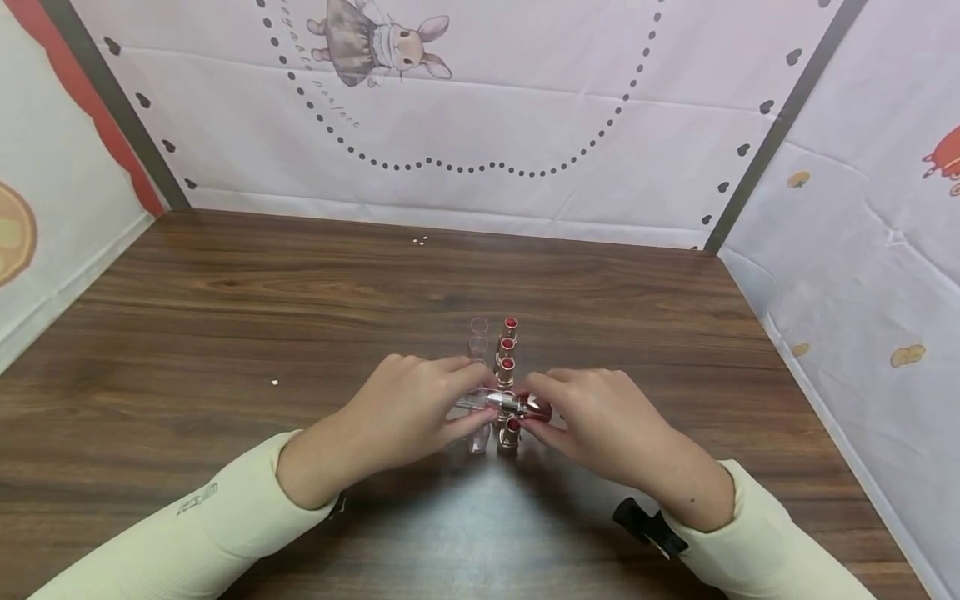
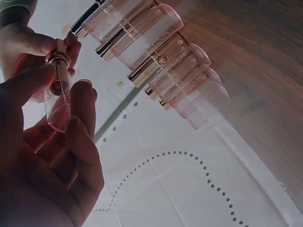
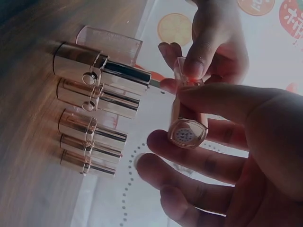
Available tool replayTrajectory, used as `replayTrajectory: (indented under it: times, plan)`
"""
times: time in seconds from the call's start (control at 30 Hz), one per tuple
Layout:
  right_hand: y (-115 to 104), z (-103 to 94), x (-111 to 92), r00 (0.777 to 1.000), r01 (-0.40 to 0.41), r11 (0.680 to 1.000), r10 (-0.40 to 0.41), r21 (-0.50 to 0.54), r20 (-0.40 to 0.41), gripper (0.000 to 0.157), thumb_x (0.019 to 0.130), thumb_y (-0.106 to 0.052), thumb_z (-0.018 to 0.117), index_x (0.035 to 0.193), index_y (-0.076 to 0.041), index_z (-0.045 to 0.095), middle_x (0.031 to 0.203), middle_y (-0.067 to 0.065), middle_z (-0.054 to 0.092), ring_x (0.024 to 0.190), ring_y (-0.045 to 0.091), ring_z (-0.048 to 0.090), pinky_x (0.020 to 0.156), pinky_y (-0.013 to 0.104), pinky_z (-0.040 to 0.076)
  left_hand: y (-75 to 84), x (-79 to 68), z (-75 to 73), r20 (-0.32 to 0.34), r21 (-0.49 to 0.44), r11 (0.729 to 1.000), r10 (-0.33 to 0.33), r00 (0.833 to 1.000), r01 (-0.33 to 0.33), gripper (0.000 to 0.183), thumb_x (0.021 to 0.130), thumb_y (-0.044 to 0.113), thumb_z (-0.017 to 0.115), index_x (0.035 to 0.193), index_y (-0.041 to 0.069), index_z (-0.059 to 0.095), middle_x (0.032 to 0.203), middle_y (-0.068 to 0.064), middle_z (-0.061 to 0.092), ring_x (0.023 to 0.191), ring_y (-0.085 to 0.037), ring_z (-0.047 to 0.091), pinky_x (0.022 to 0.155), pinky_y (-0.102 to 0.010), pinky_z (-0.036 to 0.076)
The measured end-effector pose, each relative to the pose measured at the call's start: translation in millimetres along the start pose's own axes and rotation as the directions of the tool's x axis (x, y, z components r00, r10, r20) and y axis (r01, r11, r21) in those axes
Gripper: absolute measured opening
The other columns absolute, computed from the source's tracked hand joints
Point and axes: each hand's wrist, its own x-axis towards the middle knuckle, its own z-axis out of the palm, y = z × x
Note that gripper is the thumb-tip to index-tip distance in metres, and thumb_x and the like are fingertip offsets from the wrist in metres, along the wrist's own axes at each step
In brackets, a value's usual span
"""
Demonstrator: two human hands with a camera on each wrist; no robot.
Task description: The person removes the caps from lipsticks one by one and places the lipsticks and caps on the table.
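Observation:
Both hands meet over a row of lipsticks in the head view. My left hand pinches a clear lipstick cap between thumb and fingers. Opposite it, my right hand grips the gold base of a lipstick, whose round label faces the right wrist camera. In the left wrist view the lipstick's red tip lies inside the clear cap. Below the hands, several uncapped lipsticks stand upright in a line. Left of them runs a line of clear caps, partly hidden by my left fingers.
The brown wooden table has printed cloth walls at the back and both sides. Small white bits lie near the back edge, and another white speck is to the left. A black strap sits at the right wrist.

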Motion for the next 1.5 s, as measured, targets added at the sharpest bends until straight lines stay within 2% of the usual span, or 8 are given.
replayTrajectory:
  times: [0.13, 0.4, 0.6, 0.8, 0.93, 1.03, 1.33, 1.5]
  plan:
    - [1, -1.8, -1, 1.0, -0.02, 1.0, 0.021, -0.011, 0.02, 0.017, 0.083, -0.024, 0.076, 0.091, -0.022, 0.061, 0.077, -0.016, 0.067, 0.057, -0.002, 0.053, 0.049, 0.02, 0.038, 0.2, 1.3, -2.2, 0.011, -0.017, 1.0, -0.007, 1.0, 0.007, 0.02, 0.087, 0.037, 0.075, 0.098, 0.021, 0.069, 0.078, 0.012, 0.071, 0.046, 0.0, 0.043, 0.041, -0.02, 0.028]
    - [1, -0.5, -3, 0.997, -0.034, 0.999, 0.035, -0.01, 0.067, 0.021, 0.08, -0.026, 0.075, 0.09, -0.021, 0.057, 0.072, -0.014, 0.063, 0.052, -0.001, 0.041, 0.048, 0.021, 0.035, 5.4, -2.4, -5.7, 0.109, -0.121, 0.99, -0.054, 0.993, 0.068, 0.02, 0.084, 0.038, 0.076, 0.094, 0.024, 0.065, 0.07, 0.014, 0.066, 0.046, 0.003, 0.035, 0.043, -0.019, 0.028]
    - [0, 4.9, -5, 0.988, 0.036, 0.998, -0.044, 0.058, 0.15, 0.021, 0.08, -0.026, 0.079, 0.093, -0.022, 0.063, 0.081, -0.011, 0.058, 0.059, 0.0, 0.043, 0.054, 0.018, 0.039, 10.7, -12.7, -3.3, 0.138, -0.144, 0.986, -0.067, 0.988, 0.087, 0.02, 0.082, 0.038, 0.078, 0.091, 0.025, 0.066, 0.08, 0.016, 0.059, 0.05, 0.004, 0.036, 0.046, -0.017, 0.03]
    - [-1, 5.4, -5, 0.969, 0.077, 0.988, -0.105, 0.132, 0.224, 0.022, 0.081, -0.024, 0.08, 0.094, -0.023, 0.062, 0.082, -0.012, 0.062, 0.068, -0.001, 0.057, 0.06, 0.019, 0.046, 12.1, -13.4, -4.6, 0.185, -0.139, 0.986, -0.062, 0.981, 0.089, 0.02, 0.082, 0.041, 0.078, 0.091, 0.028, 0.067, 0.076, 0.016, 0.057, 0.055, 0.005, 0.044, 0.048, -0.018, 0.033]
    - [-3, 5.8, -4, 0.959, 0.081, 0.985, -0.119, 0.153, 0.259, 0.021, 0.082, -0.025, 0.08, 0.093, -0.025, 0.062, 0.081, -0.013, 0.063, 0.068, -0.002, 0.056, 0.06, 0.02, 0.047, 12.9, -12.7, -6.2, 0.228, -0.142, 0.986, -0.051, 0.972, 0.085, 0.02, 0.084, 0.042, 0.076, 0.092, 0.028, 0.066, 0.073, 0.017, 0.057, 0.052, 0.004, 0.041, 0.048, -0.019, 0.032]
    - [-4, 7.1, -4, 0.957, 0.087, 0.986, -0.122, 0.141, 0.263, 0.022, 0.081, -0.025, 0.081, 0.091, -0.025, 0.061, 0.079, -0.013, 0.063, 0.066, -0.002, 0.053, 0.059, 0.02, 0.045, 13.3, -12.0, -6.9, 0.252, -0.152, 0.985, -0.039, 0.967, 0.08, 0.02, 0.085, 0.042, 0.076, 0.092, 0.027, 0.065, 0.072, 0.017, 0.059, 0.051, 0.005, 0.04, 0.048, -0.019, 0.031]
    - [-6, 9.0, -3, 0.959, 0.141, 0.986, -0.159, 0.091, 0.235, 0.025, 0.078, -0.023, 0.083, 0.092, -0.025, 0.063, 0.076, -0.013, 0.066, 0.065, -0.002, 0.057, 0.059, 0.023, 0.047, 11.9, -8.7, -8.6, 0.29, -0.147, 0.989, 0.009, 0.957, 0.035, 0.024, 0.081, 0.042, 0.079, 0.091, 0.026, 0.063, 0.067, 0.019, 0.061, 0.049, 0.005, 0.041, 0.047, -0.019, 0.031]
    - [-9, 7.3, -3, 0.952, 0.154, 0.983, -0.173, 0.096, 0.251, 0.027, 0.077, -0.022, 0.084, 0.094, -0.024, 0.064, 0.071, -0.013, 0.064, 0.06, -0.003, 0.052, 0.056, 0.021, 0.044, 11.9, -9.4, -7.6, 0.332, -0.138, 0.99, 0.013, 0.943, 0.035, 0.025, 0.081, 0.043, 0.079, 0.09, 0.026, 0.064, 0.068, 0.019, 0.065, 0.052, 0.004, 0.048, 0.048, -0.02, 0.034]
